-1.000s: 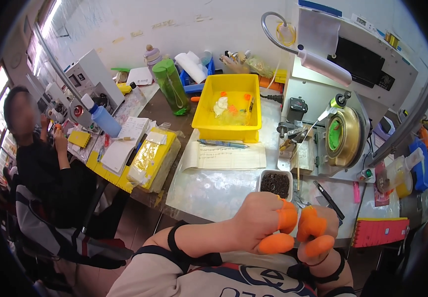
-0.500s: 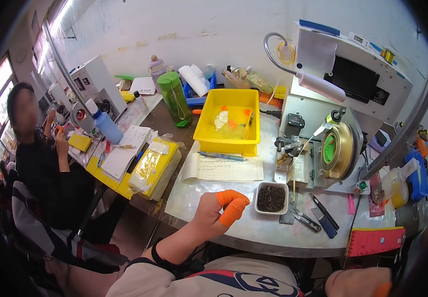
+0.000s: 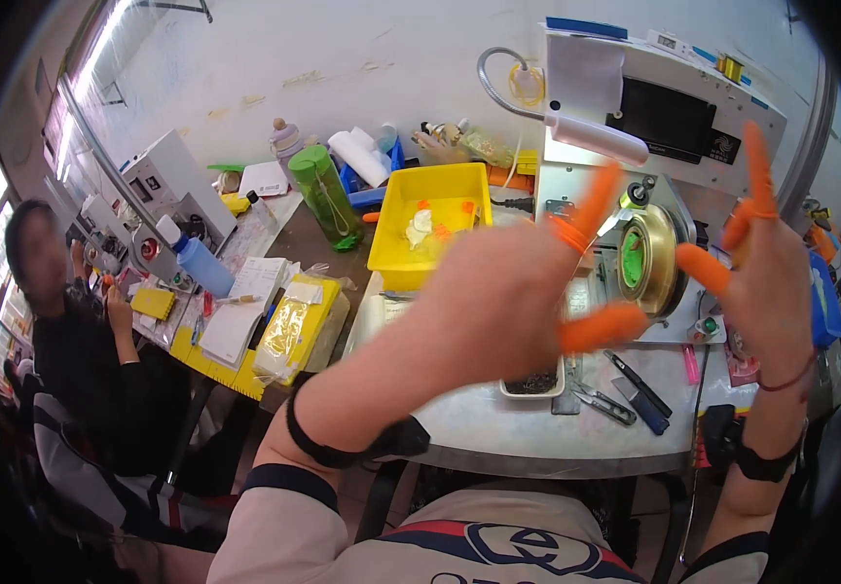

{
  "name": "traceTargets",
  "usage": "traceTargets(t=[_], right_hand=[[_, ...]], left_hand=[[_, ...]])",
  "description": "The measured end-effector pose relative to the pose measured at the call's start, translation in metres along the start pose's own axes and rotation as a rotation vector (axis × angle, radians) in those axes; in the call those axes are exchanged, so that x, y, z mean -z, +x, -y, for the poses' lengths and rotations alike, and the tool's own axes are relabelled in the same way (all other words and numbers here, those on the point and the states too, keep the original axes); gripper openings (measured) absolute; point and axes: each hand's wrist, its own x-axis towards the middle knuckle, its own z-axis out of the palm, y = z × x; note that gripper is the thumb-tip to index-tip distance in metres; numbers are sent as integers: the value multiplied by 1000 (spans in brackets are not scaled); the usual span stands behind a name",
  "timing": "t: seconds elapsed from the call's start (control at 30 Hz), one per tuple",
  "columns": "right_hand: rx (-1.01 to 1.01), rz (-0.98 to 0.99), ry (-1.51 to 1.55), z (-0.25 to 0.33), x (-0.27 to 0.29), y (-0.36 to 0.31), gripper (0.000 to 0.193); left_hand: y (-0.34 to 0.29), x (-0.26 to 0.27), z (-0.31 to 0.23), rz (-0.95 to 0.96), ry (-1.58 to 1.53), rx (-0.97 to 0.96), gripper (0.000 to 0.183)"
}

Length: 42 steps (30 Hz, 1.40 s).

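My left hand (image 3: 498,307) is raised over the bench, with orange finger covers on its thumb and index finger. Those two fingers stretch wide apart with nothing between them. To the right, my right hand (image 3: 766,282) is also up, its index finger pointing upward and its thumb out to the side, both in orange covers. It holds nothing that I can see. Between the hands stands a machine with a gold-coloured round drum (image 3: 646,258), green at its centre. Below my left hand, partly hidden by it, is a white dish (image 3: 534,393) of dark bits.
Black-handled snips (image 3: 603,404) and a dark-handled blade (image 3: 640,401) lie near the bench's front edge. A yellow tray (image 3: 430,185) stands behind my left hand, beside a green bottle (image 3: 325,195). A lamp (image 3: 596,134) reaches over the machine. Another person (image 3: 80,321) sits at the left.
My left hand has risen and moved right over the dish, its thumb and index finger spreading apart. My right hand has come up from the lower right corner. The view has shifted a little.
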Motion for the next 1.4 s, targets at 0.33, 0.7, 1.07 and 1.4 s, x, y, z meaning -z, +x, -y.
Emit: traceTargets(t=[0.33, 0.7, 1.07, 1.4], right_hand=[[-185, 932, 604, -18, 8, -153, 99], [434, 871, 2109, 25, 7, -67, 33], [-115, -140, 1415, 90, -52, -65, 65], [56, -263, 1351, 101, -56, -74, 60]], left_hand=[[-60, -45, -15, 942, -326, 37, 95], [-114, -39, 18, 635, -1223, 409, 69], [-55, -46, -19, -695, -837, 35, 63], [-62, -59, -21, -807, -805, -145, 57]])
